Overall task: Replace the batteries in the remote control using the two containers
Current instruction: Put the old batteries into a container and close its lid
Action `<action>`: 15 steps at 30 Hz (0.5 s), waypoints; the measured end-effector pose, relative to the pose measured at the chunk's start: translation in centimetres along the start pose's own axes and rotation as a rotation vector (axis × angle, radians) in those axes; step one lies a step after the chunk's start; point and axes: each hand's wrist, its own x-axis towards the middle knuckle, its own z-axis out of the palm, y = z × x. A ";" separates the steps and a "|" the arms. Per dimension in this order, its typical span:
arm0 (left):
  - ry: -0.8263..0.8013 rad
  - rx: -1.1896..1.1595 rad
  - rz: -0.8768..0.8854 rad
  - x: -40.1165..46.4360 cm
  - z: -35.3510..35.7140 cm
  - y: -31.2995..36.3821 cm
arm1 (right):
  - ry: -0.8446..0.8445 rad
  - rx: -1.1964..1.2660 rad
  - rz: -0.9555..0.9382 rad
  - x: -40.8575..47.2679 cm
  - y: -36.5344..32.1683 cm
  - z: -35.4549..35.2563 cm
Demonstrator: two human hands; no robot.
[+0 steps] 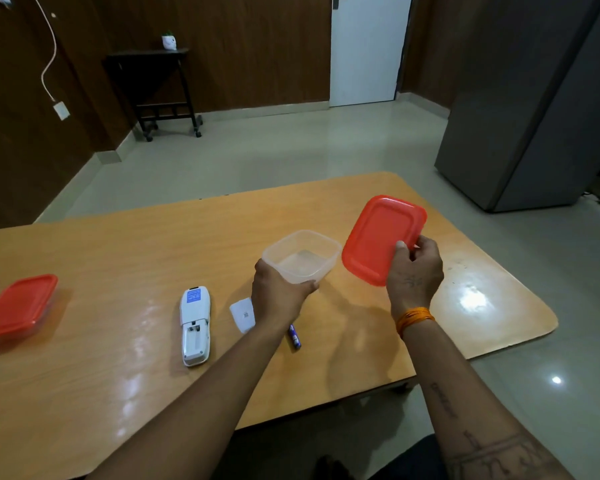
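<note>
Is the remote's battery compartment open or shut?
Open. The remote control lies back-up on the table, its bay exposed and looking empty; the white cover lies beside it.

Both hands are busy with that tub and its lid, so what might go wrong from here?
1. The left hand grips the clear tub by one corner only, held above the table; that grip may slip.
2. The battery lies beside the left forearm and might get nudged and roll.
3. The remote lies with its battery bay open, its cover loose beside it, easy to brush aside.
</note>
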 end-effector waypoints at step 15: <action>-0.043 0.090 -0.028 0.0 0.7 0.3 | -0.411 -0.595 0.022 -0.1 1.8 -1.9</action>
